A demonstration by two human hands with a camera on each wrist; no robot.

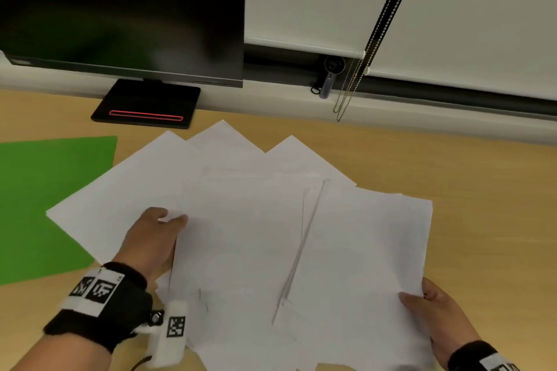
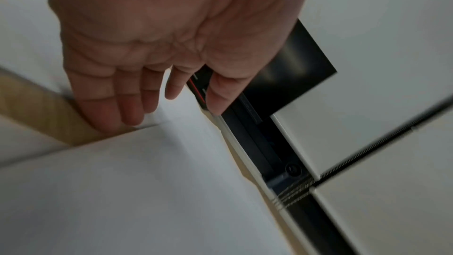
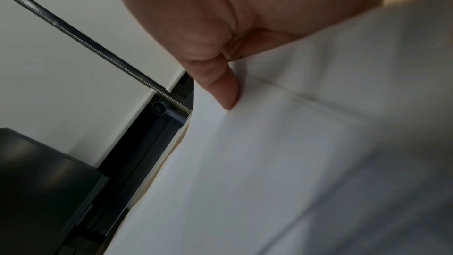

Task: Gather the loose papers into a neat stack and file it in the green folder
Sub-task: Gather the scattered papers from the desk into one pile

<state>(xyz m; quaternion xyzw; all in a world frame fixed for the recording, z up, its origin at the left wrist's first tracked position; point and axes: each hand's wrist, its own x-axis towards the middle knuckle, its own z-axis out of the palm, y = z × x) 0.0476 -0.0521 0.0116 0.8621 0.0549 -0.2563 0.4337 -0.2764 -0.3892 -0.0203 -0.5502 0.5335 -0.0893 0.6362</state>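
Several white papers (image 1: 256, 235) lie fanned and overlapping in the middle of the wooden desk (image 1: 476, 172). The green folder (image 1: 39, 199) lies flat at the left, with one sheet's corner over its edge. My left hand (image 1: 153, 238) is at the left edge of the upper sheets. Its fingers (image 2: 132, 104) are straight, with the tips at a sheet's edge, and its thumb is held apart. My right hand (image 1: 431, 304) pinches the lower right corner of the papers (image 3: 269, 162), thumb (image 3: 220, 84) on top and the fingers hidden beneath.
A black monitor (image 1: 120, 9) on a flat black stand (image 1: 144, 105) rises behind the folder and papers. White roller blinds with a bead chain (image 1: 349, 90) hang along the window sill at the back. Bare desk shows to the right of the papers.
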